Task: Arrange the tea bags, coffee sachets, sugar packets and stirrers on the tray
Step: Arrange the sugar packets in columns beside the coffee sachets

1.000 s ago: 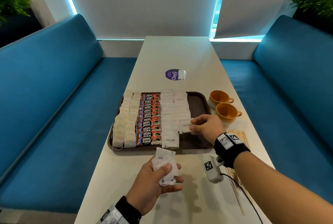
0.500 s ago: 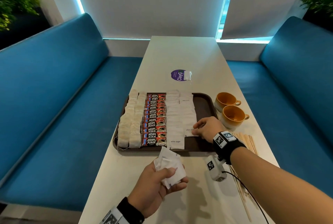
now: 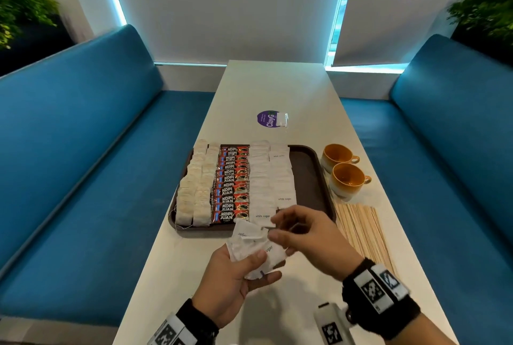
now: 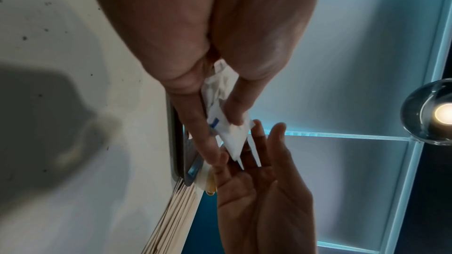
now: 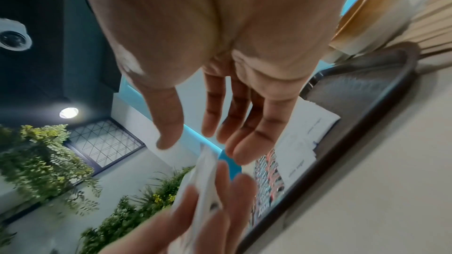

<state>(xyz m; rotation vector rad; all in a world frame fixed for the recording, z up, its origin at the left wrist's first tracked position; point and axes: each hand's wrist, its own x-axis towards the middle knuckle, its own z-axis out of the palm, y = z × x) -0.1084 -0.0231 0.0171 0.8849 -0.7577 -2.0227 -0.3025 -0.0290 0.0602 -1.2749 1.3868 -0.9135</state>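
Left hand (image 3: 236, 275) grips a crumpled bunch of white sugar packets (image 3: 251, 247), thumb over the top, fingers curled underneath, held above the counter (image 3: 177, 275) just in front of the tray's near rim. Wrist views confirm the pinch between thumb and fingers.

Right hand (image 3: 305, 236) is just beside the bunch, fingers loosely extended toward its top edge. Right wrist view shows fingers (image 5: 247, 132) and thumb apart, straight-ish, holding nothing; fingertips near the packets, contact can't be told.

Brown tray (image 3: 305, 167) on the counter, contents in columns left to right: two columns of tea bags (image 3: 195, 189), one column of Kopi Juan coffee sachets (image 3: 231, 186), two columns of laid-down sugar packets (image 3: 270, 178); the right one ends short of the near rim. Rightmost strip of the tray is bare.

Wooden stirrers (image 3: 363, 231) lie in a flat pile on the counter right of the tray, off it, near the right wrist. Two orange cups (image 3: 344, 167) sit beyond the stirrers, just beside the tray's right rim. Purple round sticker (image 3: 268, 119) further up the counter. Blue benches (image 3: 69, 150) on both sides.
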